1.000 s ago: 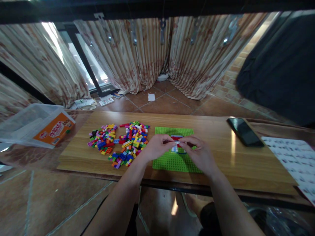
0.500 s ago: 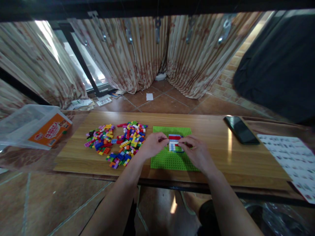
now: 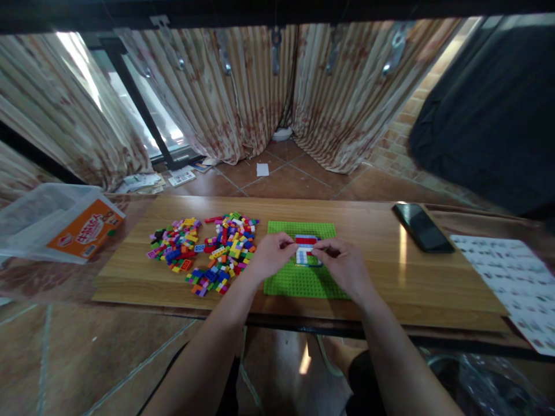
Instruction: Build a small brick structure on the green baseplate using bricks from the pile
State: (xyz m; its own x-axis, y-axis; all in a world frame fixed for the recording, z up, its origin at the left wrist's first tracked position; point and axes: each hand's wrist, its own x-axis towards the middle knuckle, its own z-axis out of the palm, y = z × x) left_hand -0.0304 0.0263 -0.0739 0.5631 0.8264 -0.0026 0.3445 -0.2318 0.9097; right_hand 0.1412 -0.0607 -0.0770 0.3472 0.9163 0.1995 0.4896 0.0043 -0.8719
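Note:
A green studded baseplate (image 3: 284, 284) lies on the wooden table. Near its middle is a low block build (image 3: 306, 240) of toy bricks in red, white and light blue with a dark blue edge. My left hand (image 3: 273, 254) is at the build's left side, thumb and forefinger pinched close to it. On the opposite side, my right hand (image 3: 342, 263) pinches over the build's right part. Whatever sits in either pinch is too small to make out. Left of the baseplate, a pile of loose toy bricks (image 3: 234, 248) in many colours is spread out.
A clear plastic box (image 3: 56, 225) with an orange label stands at the table's left end. To the right are a black phone (image 3: 422, 228) and a white sheet with small printed pictures (image 3: 507, 277). The table's front edge (image 3: 303, 326) runs below my forearms.
My hands have parted slightly from where their fingertips met over the build, with a small white piece between them. More of the red and white rows shows now. The view has shifted slightly.

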